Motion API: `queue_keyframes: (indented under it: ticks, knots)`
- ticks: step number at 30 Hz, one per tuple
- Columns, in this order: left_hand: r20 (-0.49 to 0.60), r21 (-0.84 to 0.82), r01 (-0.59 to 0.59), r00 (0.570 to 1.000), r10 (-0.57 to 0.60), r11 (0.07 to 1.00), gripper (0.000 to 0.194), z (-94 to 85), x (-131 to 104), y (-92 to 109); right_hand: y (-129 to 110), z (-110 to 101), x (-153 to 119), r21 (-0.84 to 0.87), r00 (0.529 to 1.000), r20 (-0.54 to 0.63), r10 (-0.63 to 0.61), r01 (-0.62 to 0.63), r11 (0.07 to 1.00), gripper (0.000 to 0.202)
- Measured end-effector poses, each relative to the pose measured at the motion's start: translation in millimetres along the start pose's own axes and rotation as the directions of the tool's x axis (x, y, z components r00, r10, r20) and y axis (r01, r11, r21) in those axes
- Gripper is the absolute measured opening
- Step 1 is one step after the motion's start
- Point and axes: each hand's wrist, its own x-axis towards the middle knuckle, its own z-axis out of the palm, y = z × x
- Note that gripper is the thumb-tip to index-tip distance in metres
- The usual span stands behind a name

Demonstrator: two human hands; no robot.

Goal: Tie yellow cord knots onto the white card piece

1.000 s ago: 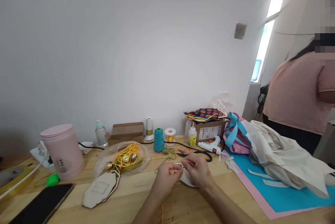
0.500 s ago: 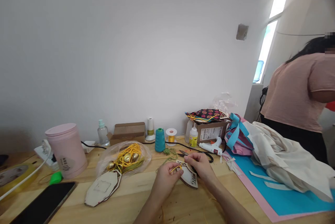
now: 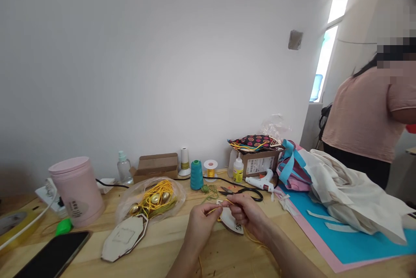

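Note:
My left hand (image 3: 200,225) is closed, thumb and fingers pinching a yellow cord (image 3: 212,211) above the wooden table. Close on its right, my right hand (image 3: 244,214) is also closed on the yellow cord, which trails from it down toward the table's front edge. Between and below both hands is a pale fan-shaped piece (image 3: 231,221) with cut-out patterned corners, partly covered by the fingers. Just behind the hands lie black-handled scissors (image 3: 247,192) and a small tangle of green thread (image 3: 209,190).
At left are a pink canister (image 3: 78,191), a phone (image 3: 53,256), octagonal pieces (image 3: 121,239) and a bag of yellow cords (image 3: 159,195). Behind stand a teal spool (image 3: 196,175), glue bottle (image 3: 238,170) and glue gun (image 3: 263,180). At right: white cloth (image 3: 347,187), a person (image 3: 364,113).
My right hand has moved off the fan-shaped piece and now pinches the yellow cord. The view has shifted slightly, and more of the scissors shows.

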Motion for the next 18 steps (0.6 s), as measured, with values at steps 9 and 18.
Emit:
queue_keyframes:
  ticks: [9, 18]
  knots:
    - [-0.051, 0.057, 0.005, 0.999, -0.002, 0.998, 0.022, 0.2, 0.4, -1.0, 14.5, 3.2, 3.9, -0.142, 0.992, 0.128, 0.004, 0.014, 0.99, 0.044]
    - [-0.038, -0.184, 0.154, 0.986, -0.164, 0.971, 0.022, 2.5, 0.0, -3.3, 18.1, 7.7, 9.1, -0.232, 0.991, 0.129, -0.038, 0.067, 0.971, 0.045]
